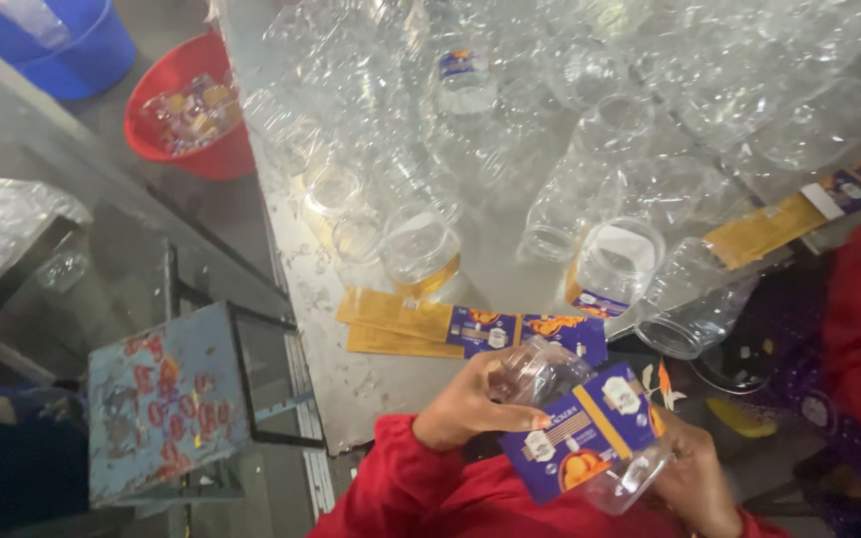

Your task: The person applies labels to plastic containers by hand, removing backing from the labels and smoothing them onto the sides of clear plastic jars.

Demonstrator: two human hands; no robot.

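My left hand point(465, 403) grips the upper end of a clear plastic jar point(550, 374) held sideways near my chest. My right hand point(695, 478) supports the jar's other end from below. A blue and yellow label point(580, 430) lies across the jar's side between both hands. Red sleeves cover my arms. Just beyond the jar, a stack of loose blue and yellow labels point(450, 324) rests on the metal table point(351, 379).
Several empty clear jars point(570, 149) crowd the table, two of them labelled point(610, 269). A red basin point(191, 110) with small items and a blue bucket point(72, 45) stand at the far left. A worn blue stool point(166, 399) sits left of the table. More labels point(809, 209) lie at right.
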